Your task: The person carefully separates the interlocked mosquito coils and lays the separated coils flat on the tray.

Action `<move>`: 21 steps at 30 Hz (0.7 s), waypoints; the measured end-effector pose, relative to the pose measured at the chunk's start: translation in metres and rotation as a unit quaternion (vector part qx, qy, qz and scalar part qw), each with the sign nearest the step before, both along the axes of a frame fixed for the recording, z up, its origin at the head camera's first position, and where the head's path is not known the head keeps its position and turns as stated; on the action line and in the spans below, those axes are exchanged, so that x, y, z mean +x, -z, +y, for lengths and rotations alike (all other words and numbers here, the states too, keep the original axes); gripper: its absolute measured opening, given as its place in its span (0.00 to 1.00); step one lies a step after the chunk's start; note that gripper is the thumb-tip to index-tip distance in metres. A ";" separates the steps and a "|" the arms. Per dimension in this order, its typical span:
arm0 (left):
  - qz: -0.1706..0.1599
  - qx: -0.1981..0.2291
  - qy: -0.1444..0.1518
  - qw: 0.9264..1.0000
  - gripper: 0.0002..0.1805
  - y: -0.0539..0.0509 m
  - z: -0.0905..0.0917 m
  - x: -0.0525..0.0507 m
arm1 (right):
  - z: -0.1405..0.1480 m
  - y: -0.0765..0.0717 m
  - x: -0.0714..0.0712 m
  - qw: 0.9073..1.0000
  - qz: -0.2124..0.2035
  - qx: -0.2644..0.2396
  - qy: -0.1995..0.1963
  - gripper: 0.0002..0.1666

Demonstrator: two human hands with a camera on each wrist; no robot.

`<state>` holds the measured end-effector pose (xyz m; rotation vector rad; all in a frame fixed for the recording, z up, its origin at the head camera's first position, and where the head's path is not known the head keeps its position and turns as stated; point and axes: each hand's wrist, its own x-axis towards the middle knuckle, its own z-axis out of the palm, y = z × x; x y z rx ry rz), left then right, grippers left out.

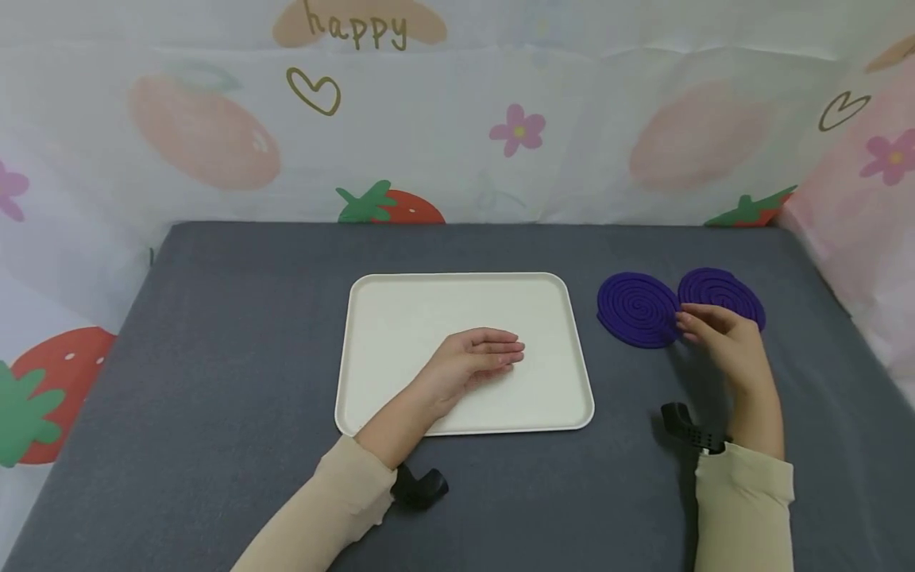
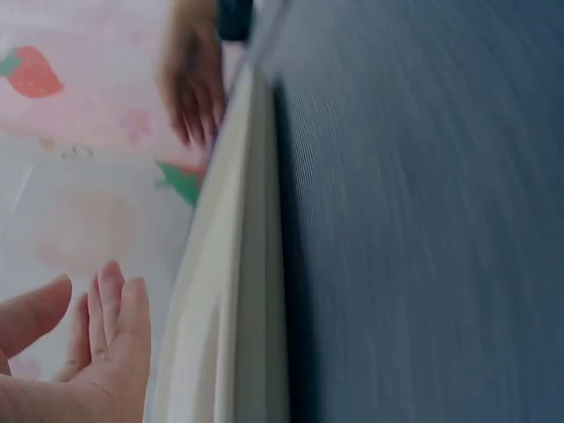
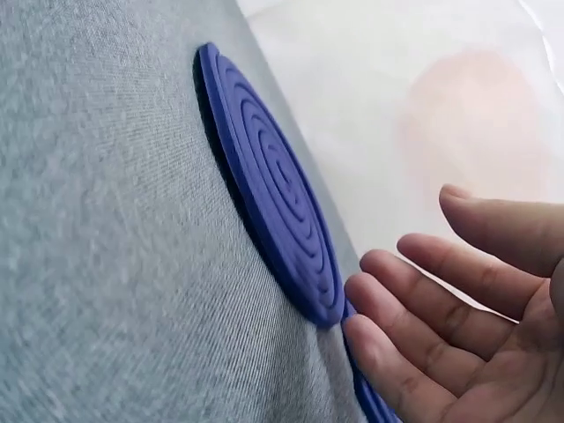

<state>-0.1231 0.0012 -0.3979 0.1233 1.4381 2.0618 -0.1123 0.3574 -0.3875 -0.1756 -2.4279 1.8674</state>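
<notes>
The two discs (image 1: pixel 638 311) are bluish purple with a spiral pattern. The tray (image 1: pixel 407 334) is cream, the tabletop (image 1: pixel 229 357) is grey, the sleeves (image 1: pixel 746 508) are beige. The white cloth (image 1: pixel 579 87) shows red strawberries (image 1: pixel 417 208) and pink flowers (image 1: pixel 518 129).

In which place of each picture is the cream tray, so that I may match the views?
Head: the cream tray is near the centre, partly hidden by the left hand.
Left wrist: the cream tray, seen edge-on, runs from upper middle to the bottom edge.
Right wrist: not in it.
Shared landmark: the right hand.
</notes>
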 end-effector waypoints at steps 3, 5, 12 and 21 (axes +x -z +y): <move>-0.048 0.040 -0.006 0.998 0.21 0.000 0.026 0.005 | 0.002 0.006 0.003 0.998 0.008 -0.065 0.012 0.08; -0.068 0.059 -0.015 0.996 0.21 0.000 0.043 0.006 | 0.003 0.009 0.004 0.996 0.010 -0.091 0.020 0.07; -0.117 0.128 -0.067 0.983 0.24 -0.001 0.104 0.001 | 0.007 0.011 0.008 0.990 -0.001 -0.134 0.040 0.08; -0.129 0.143 -0.159 0.968 0.30 0.008 0.158 0.000 | 0.004 0.008 0.009 0.985 -0.027 -0.158 0.058 0.04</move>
